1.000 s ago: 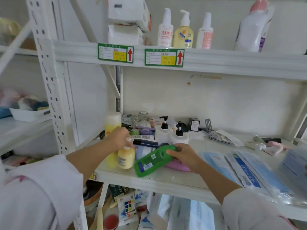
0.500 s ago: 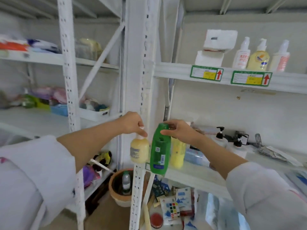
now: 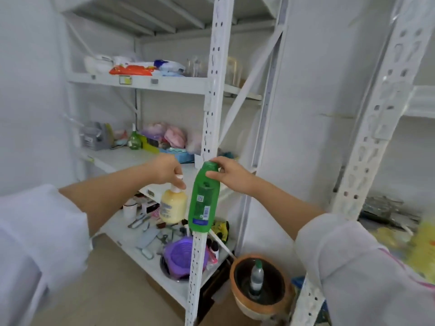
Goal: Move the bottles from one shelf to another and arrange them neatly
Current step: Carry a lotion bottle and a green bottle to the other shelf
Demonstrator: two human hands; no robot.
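Head view faces a white metal shelving unit (image 3: 213, 95) whose shelves hold packets, pink bags and a small green glass bottle (image 3: 134, 141); its lowest shelf carries scissors, a purple basin (image 3: 182, 255) and small clutter. On the floor to the right, a terracotta pot (image 3: 259, 302) holds a clear bottle. Both hands are raised before the unit's front post. The right hand (image 3: 231, 175) pinches the cap end of a green shampoo bottle (image 3: 203, 203), which hangs upright. Just beside it, the left hand (image 3: 167, 171) grips the pump of a yellow lotion bottle (image 3: 173, 207), also hanging in the air.
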